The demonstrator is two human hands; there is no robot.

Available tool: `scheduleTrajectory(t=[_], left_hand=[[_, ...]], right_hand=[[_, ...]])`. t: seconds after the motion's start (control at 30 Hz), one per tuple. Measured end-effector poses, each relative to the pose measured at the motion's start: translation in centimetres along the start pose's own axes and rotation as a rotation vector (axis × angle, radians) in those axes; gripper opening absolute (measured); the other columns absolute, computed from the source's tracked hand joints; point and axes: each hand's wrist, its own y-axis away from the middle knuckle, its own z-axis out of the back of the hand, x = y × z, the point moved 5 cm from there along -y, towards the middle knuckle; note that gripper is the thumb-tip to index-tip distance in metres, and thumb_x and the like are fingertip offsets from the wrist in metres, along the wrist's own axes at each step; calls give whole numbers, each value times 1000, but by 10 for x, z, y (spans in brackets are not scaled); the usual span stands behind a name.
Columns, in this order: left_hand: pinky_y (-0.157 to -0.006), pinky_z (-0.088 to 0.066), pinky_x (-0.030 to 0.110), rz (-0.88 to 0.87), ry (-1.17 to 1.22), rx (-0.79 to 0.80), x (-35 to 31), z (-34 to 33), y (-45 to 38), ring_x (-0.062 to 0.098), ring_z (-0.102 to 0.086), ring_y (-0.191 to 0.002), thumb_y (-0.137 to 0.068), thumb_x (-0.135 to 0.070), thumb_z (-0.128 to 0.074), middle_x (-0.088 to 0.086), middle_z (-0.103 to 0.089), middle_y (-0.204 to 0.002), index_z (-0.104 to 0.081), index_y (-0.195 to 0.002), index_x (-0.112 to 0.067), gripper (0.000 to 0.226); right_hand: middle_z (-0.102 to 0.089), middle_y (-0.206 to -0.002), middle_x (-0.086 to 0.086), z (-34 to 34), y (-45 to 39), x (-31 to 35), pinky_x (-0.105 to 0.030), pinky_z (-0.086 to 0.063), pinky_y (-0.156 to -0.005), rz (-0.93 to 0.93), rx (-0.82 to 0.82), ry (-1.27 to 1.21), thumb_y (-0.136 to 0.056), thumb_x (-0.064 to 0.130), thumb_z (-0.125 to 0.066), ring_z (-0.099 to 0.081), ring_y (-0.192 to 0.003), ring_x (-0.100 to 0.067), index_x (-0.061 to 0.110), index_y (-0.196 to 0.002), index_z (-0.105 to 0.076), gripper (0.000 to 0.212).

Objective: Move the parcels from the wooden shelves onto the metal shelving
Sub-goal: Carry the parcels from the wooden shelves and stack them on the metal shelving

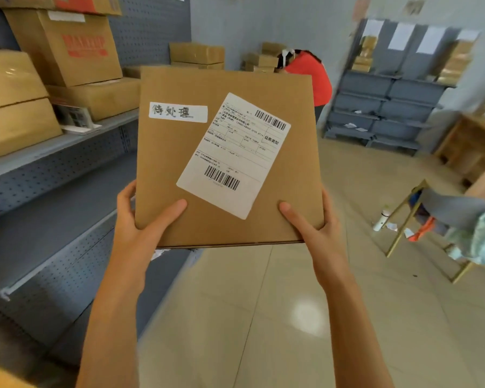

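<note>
Fingers (125,197) mostly behind parcel (227,152)

A flat brown cardboard parcel (227,152) is held up in mid-air, tilted with its broad face toward the camera; that face bears a small white handwritten strip at upper left and a skewed white shipping label with two barcodes. The grey metal shelving (62,141), backed by perforated panels, stands just left of it, its upper shelf loaded with several brown boxes (65,51), some stacked. Wooden shelves (471,147) show blurred at the far right, well apart from the parcel.
</note>
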Motion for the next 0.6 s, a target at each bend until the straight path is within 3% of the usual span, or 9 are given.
scheduleTrajectory(t=[0.07, 0.17, 0.6], left_hand=[[-57, -46, 6, -14, 9, 26, 1, -22, -38, -15, -59, -77, -74, -29, -72, -15, -55, -119, -37, -136, -37, 72], [-65, -45, 9, -2, 12, 69, 7, -52, -86, -10, -59, -89, -65, -36, -72, -16, -57, -118, -37, -135, -38, 78], [-61, -45, 7, 20, -38, 64, 65, -184, -286, -13, -60, -80, -68, -33, -72, -19, -58, -108, -38, -131, -39, 73]], right_hand=[[-62, -116, 17, -1, -36, -1, -19, -54, -74, 8, -31, 0, -60, 42, -77, -62, -101, 1, 36, -134, -46, 81], [-63, -113, 19, 0, -84, -8, -14, -51, -69, 11, -60, -5, -62, 37, -76, -62, -96, 4, 35, -134, -46, 78], [-66, -112, 17, 5, -319, -90, -15, -52, -73, -37, -63, -61, -63, 36, -76, -64, -100, 0, 34, -134, -48, 76]])
